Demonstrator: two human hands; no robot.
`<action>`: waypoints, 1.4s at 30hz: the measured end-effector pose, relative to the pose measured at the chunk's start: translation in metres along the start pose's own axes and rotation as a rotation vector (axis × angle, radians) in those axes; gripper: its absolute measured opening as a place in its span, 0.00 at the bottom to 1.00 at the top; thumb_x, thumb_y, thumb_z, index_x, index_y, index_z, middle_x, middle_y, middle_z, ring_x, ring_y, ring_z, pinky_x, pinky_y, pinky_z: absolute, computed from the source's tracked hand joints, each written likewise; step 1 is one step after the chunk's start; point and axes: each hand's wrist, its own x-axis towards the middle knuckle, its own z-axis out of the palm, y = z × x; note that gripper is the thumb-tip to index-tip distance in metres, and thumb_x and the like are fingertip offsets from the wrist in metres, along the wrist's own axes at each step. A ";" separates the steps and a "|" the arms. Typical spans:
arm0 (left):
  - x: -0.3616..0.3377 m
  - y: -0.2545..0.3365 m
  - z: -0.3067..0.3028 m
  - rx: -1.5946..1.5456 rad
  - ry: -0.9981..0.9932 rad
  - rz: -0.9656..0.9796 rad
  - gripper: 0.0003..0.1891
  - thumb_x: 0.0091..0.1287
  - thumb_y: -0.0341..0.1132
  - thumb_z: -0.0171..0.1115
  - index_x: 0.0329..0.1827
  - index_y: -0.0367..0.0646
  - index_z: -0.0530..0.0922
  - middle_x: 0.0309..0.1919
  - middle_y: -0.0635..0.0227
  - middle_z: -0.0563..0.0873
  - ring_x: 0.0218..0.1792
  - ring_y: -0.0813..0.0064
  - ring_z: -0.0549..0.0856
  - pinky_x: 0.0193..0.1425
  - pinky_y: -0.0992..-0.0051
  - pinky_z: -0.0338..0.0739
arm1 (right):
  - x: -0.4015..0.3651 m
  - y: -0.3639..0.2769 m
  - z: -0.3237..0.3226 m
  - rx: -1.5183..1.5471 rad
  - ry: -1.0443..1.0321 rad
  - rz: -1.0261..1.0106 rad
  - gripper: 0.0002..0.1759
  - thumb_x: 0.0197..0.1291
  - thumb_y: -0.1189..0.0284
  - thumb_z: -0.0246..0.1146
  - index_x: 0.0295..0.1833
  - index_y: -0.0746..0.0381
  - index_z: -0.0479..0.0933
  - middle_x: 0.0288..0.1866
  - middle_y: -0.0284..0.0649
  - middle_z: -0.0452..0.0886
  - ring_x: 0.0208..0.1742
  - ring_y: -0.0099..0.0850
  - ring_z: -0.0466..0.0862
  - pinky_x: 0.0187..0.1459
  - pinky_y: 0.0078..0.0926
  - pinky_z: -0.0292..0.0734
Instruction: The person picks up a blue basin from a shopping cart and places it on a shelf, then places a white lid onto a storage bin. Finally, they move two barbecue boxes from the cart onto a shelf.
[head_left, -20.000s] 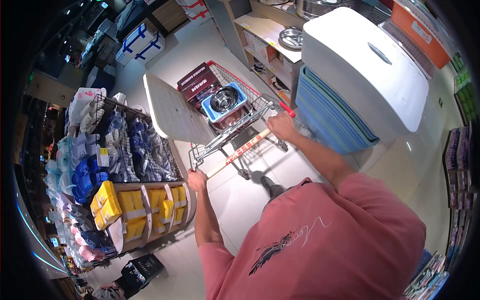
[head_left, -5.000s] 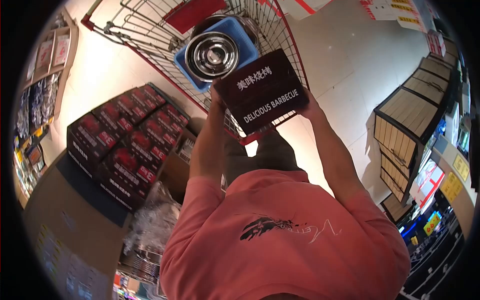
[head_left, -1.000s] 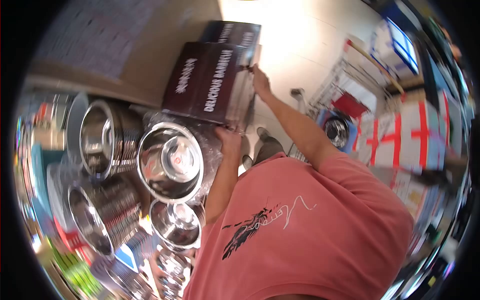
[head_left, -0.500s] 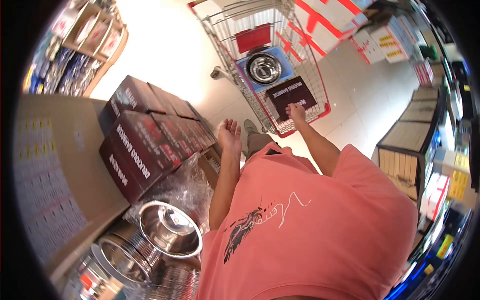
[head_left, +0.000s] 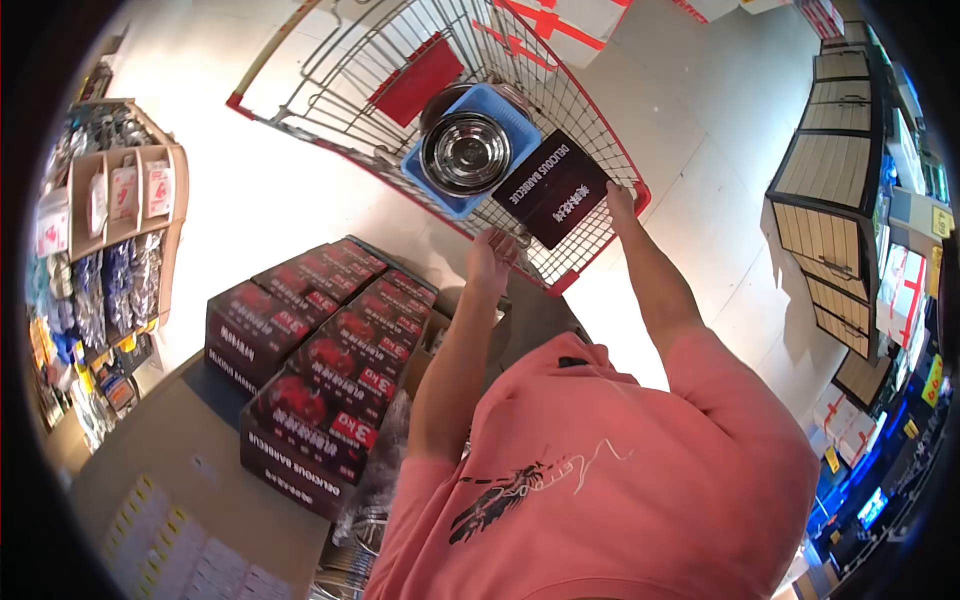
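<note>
A dark box lettered "DELICIOUS BARBECUE" (head_left: 550, 190) lies in the wire shopping cart (head_left: 590, 85), beside a blue plastic basket (head_left: 415, 165) that has shiny metal bowls (head_left: 466, 152) stacked in it. My right hand (head_left: 621, 205) is at the box's right end by the cart's red rim, its fingers closed at the box's corner. My left hand (head_left: 490, 258) is outside the cart's near side, close to the rim, with its fingers loosely bent and apart and nothing visible in it.
Several barbecue charcoal-type boxes marked 3 KG (head_left: 330, 360) are stacked on a brown counter (head_left: 190, 440) at my left. A display rack (head_left: 110, 210) stands beyond. Wooden-fronted cabinets (head_left: 825, 160) line the right. White cartons with red tape (head_left: 565, 30) sit behind the cart.
My view has turned, and the cart and stacked boxes appear closer. My left hand has moved up beside the cart. My right hand has shifted to the box's end. Most bowls on the counter left view.
</note>
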 end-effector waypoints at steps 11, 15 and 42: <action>0.181 -0.018 0.037 0.189 0.229 -0.107 0.18 0.71 0.48 0.55 0.55 0.46 0.77 0.41 0.72 0.85 0.34 0.72 0.84 0.39 0.68 0.75 | 0.076 0.011 0.016 0.533 0.067 0.547 0.24 0.70 0.53 0.51 0.64 0.55 0.69 0.64 0.43 0.71 0.62 0.41 0.72 0.62 0.51 0.69; 0.217 -0.028 0.024 0.057 0.133 -0.163 0.19 0.72 0.48 0.56 0.58 0.47 0.76 0.47 0.69 0.85 0.43 0.70 0.86 0.44 0.65 0.81 | 0.129 0.060 0.015 0.718 -0.030 0.494 0.19 0.71 0.61 0.47 0.54 0.60 0.76 0.50 0.44 0.82 0.50 0.41 0.82 0.60 0.46 0.75; 0.277 -0.058 -0.023 -0.173 -0.057 -0.156 0.21 0.72 0.55 0.52 0.55 0.51 0.81 0.50 0.69 0.86 0.48 0.63 0.86 0.52 0.52 0.83 | 0.144 0.144 0.006 1.296 -0.650 0.235 0.23 0.69 0.66 0.41 0.53 0.67 0.77 0.48 0.51 0.84 0.50 0.45 0.83 0.58 0.45 0.78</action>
